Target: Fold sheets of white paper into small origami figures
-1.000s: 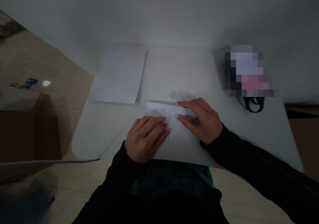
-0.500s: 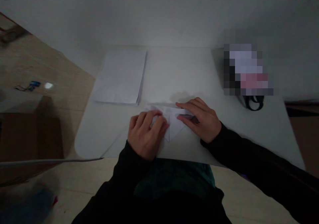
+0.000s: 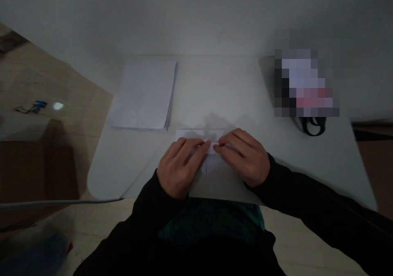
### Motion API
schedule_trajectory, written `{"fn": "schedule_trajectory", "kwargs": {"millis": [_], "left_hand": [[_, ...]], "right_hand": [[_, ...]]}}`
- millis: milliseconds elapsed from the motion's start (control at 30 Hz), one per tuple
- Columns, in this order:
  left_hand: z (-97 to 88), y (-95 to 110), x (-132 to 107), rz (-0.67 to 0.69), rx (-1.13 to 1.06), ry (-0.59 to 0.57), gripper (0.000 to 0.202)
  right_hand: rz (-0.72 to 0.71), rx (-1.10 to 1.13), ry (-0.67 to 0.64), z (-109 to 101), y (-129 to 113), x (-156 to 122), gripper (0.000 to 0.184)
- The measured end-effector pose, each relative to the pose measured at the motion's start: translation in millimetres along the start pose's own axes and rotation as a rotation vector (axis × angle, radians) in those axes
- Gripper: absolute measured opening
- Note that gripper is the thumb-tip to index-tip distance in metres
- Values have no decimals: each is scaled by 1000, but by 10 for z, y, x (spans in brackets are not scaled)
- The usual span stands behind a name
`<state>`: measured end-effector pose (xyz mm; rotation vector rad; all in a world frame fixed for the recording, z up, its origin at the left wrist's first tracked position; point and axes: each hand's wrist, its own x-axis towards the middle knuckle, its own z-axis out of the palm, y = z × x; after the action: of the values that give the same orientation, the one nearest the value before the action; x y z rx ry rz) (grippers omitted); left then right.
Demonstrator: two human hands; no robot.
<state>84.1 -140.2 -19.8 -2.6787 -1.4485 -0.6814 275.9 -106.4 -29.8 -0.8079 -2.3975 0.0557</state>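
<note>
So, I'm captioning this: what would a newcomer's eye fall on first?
Probably the pointed, folded white paper by the near edge of the white, round-cornered table, held by the fingers of the left hand and right hand. Next, the pink-and-pale pixelated patch at back right, a black loop below it. Then the rectangular stack of white paper at back left.

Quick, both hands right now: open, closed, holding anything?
Left hand: closed, pinching the left part of the folded paper.
Right hand: closed, pinching the right part of the same paper.
</note>
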Motion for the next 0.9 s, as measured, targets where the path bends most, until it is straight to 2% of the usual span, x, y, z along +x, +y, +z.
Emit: {"fn": "schedule_trajectory", "kwargs": {"millis": [100,233,433,567,667,767,900], "left_hand": [[48,55,-52,2,-48,2,30],[68,158,-85,-11,-99,42,24],[96,357,-126,-144,-96,51,25],[134,470,-172,-204,-97,101,33],[135,526,-198,-247,-90,132,40],[130,555,-210,-304,-62,127,43],[125,541,-207,-330,-66,94,42]], "right_hand": [[-51,-74,-21,-2,-92,15,19],[-94,-135,-10,6,-187,-5,24],[-90,-202,-47,-43,-257,-16,26],[-25,-117,-83,-56,-242,-20,23],[-3,-21,-15,-10,-231,-63,22],[-18,54,32,44,-236,-104,21],[-74,10,-14,50,-250,-108,22]]}}
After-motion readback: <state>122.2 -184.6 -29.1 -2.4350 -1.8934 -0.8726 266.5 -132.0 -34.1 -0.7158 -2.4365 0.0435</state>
